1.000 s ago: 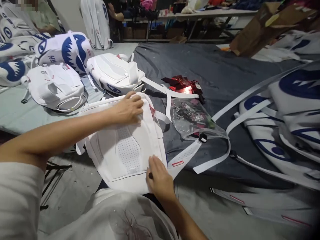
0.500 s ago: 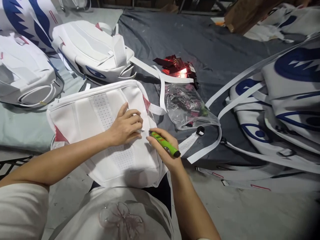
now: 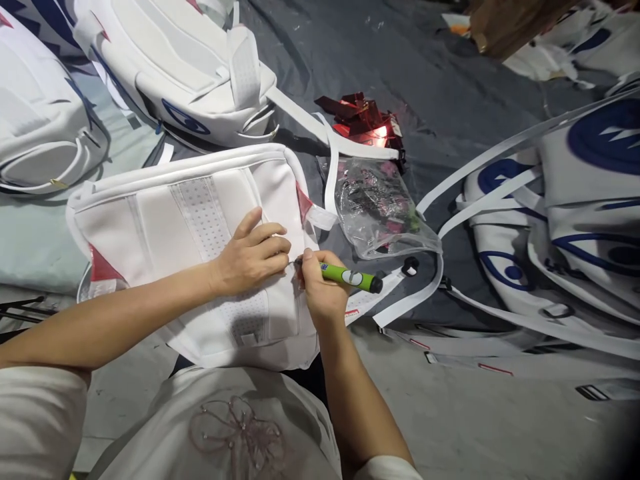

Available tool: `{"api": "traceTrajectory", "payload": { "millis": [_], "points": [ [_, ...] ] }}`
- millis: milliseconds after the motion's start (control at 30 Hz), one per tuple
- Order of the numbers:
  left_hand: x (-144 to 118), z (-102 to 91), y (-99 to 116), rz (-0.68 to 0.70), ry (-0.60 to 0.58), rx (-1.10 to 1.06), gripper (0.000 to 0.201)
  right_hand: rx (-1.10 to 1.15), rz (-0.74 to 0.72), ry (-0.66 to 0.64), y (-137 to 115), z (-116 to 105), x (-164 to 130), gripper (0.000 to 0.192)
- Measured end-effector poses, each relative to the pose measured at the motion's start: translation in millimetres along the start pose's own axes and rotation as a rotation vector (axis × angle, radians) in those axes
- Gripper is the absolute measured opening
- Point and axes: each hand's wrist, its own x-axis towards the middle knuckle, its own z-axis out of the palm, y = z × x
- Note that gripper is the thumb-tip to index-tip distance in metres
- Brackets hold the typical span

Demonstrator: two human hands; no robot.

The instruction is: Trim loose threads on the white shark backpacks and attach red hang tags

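A white backpack (image 3: 150, 223) with red corner patches and dotted mesh bands lies across my lap and the table edge, back panel up. On that panel rests my left hand (image 3: 255, 250), fingers spread and slightly bent, pressing the fabric and holding nothing visible. My right hand (image 3: 325, 287) grips a green marker pen (image 3: 347, 275) with a black end. The pen's tip points left at the panel, close beside my left fingertips. Whether the tip touches the fabric is hidden by the fingers.
More white backpacks with blue eye designs stand at left (image 3: 185, 87) and right (image 3: 595, 200). A clear plastic bag (image 3: 380, 213) of small items and a pile of shiny red pieces (image 3: 357, 120) lie on the dark cloth (image 3: 425, 80). Loose white straps (image 3: 470, 213) cross the right side.
The marker pen has swung from slanting down to nearly level, its black end moving right and up. My right hand has turned around it. My left hand stays on the backpack.
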Motion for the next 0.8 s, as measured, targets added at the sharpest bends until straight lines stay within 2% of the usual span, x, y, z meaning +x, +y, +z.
{"api": "traceTrajectory", "payload": {
  "millis": [133, 200, 333, 533, 633, 800],
  "points": [
    [-2.5, 1.1, -0.4, -0.088, -0.159, -0.111, 0.017, 0.013, -0.003, 0.041, 0.4, 2.6, 0.4, 0.040],
    [-3.2, 1.9, -0.7, -0.121, -0.195, -0.157, 0.018, 0.010, -0.013, 0.021, -0.1, 4.0, 0.7, 0.041],
    [-3.8, 3.4, -1.1, -0.135, -0.193, -0.157, 0.020, 0.017, 0.002, 0.029, -1.5, 5.9, 1.4, 0.041],
    [-2.7, 2.5, -0.6, -0.178, -0.267, -0.179, 0.021, 0.021, 0.004, 0.043, -3.9, 7.6, 4.7, 0.041],
    [-2.3, 2.6, -0.6, -0.195, -0.285, -0.202, 0.024, 0.020, 0.011, -0.007, -4.8, 7.5, 6.8, 0.039],
    [-2.1, 3.9, -1.2, -0.218, -0.296, -0.231, 0.029, 0.005, -0.012, -0.008, -3.7, 5.8, 9.0, 0.038]
  ]
}}
